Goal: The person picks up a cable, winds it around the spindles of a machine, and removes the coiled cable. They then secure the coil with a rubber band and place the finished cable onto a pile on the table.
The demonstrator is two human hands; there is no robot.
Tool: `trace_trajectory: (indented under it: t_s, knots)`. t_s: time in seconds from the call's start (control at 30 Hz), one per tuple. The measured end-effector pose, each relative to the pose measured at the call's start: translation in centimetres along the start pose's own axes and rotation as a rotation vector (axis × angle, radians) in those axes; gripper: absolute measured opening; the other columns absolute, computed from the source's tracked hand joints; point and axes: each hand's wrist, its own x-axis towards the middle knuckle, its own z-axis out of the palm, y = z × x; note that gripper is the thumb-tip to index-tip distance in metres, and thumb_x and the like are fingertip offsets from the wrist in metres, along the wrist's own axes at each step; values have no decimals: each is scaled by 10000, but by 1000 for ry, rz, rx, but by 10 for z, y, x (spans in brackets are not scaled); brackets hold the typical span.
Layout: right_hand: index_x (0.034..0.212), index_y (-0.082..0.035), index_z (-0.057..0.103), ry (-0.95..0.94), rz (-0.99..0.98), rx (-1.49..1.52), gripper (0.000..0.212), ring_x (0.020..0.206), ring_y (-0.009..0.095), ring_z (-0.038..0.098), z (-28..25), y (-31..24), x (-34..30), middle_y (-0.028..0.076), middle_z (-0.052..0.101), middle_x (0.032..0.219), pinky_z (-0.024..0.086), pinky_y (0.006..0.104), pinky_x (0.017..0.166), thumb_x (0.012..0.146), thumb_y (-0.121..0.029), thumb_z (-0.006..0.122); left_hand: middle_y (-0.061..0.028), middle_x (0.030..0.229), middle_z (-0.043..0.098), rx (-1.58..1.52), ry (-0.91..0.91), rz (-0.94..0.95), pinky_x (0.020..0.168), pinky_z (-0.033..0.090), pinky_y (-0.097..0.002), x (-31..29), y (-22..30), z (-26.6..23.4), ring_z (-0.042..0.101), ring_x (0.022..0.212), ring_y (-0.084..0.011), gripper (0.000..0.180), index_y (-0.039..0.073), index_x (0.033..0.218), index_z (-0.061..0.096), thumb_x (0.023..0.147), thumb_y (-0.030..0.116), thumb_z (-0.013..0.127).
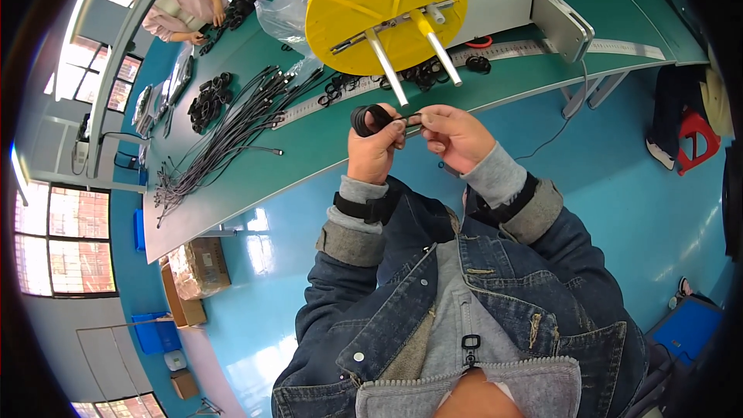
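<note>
A coiled black cable (361, 119) is gripped in my left hand (374, 147), its loops bunched at the thumb and fingers. My right hand (458, 138) pinches a thin black strand at the coil's right side, close to the left fingertips. Both hands are just off the table's front edge, below a yellow round plate (352, 11) on a machine. Two metal rods (387, 66) stick out from that plate toward my hands. What the strand's end looks like is hidden by my fingers.
Loose black cables (224, 147) lie on the green table (309, 133) at left, beside a bundle of coils (209, 101). A long metal ruler (518, 49) runs along the table. Small black ties (422, 76) lie under the plate. Another person (186, 4) works at the far left.
</note>
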Motion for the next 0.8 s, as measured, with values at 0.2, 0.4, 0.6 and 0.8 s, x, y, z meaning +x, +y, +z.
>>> trace_trajectory:
  t_s: [0.2, 0.4, 0.6, 0.8]
  knots:
    - [975, -15, 598, -158, 174, -111, 176, 626, 60, 538, 8, -2, -29, 29, 579, 752, 419, 179, 479, 850, -136, 575, -48, 729, 550, 8, -94, -169, 507, 408, -244, -13, 4, 5, 503, 577, -127, 151, 19, 861, 533, 739, -26, 610]
    - [1114, -55, 574, -83, 98, -664, 296, 535, 71, 551, 6, -39, -34, 39, 593, 721, 427, 195, 402, 827, -124, 596, -29, 735, 541, 382, -113, -127, 545, 422, -235, -28, 10, 15, 512, 623, -108, 176, 21, 876, 529, 732, -27, 617]
    - [1148, -76, 565, -143, 32, -872, 376, 522, 71, 550, 26, -53, -28, 37, 590, 686, 409, 192, 363, 781, -114, 637, -18, 737, 547, 550, -117, 97, 588, 437, -232, -44, 10, 32, 517, 653, -98, 197, 21, 869, 539, 718, -2, 664]
    - [1131, -55, 552, -343, -115, -1016, 481, 604, 117, 585, 29, -50, -20, 49, 588, 682, 463, 261, 481, 682, -112, 713, -45, 845, 605, 617, -142, 153, 680, 466, -257, -42, 8, 24, 568, 779, -113, 335, -3, 994, 542, 696, 22, 695]
